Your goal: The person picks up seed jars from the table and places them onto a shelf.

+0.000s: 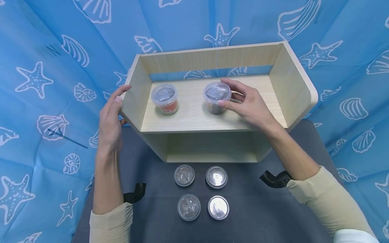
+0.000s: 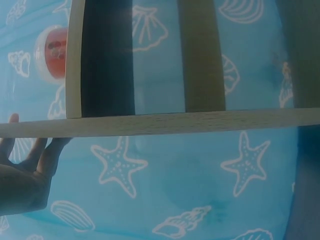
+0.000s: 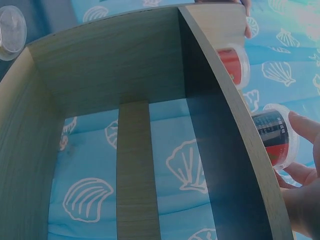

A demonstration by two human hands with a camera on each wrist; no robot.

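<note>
A small two-tier wooden shelf [image 1: 212, 126] stands on the dark table. My left hand [image 1: 110, 114] grips the edge of its left side panel, fingers along the outside. On the upper board my right hand [image 1: 247, 103] pinches a clear lidded plastic tub [image 1: 217, 92] between thumb and fingers. That tub's black and red label [image 3: 272, 135] shows in the right wrist view. To its left, apart from both hands, an upright lidded tub [image 1: 165, 98] with a red label sits on the same board.
Several round clear-lidded tubs [image 1: 189, 207] are on the dark table [image 1: 249, 209] in front of the shelf, in two rows. The lower compartment [image 1: 212, 145] opens toward me. A blue curtain [image 1: 39, 135] with white shells and starfish hangs behind and at both sides.
</note>
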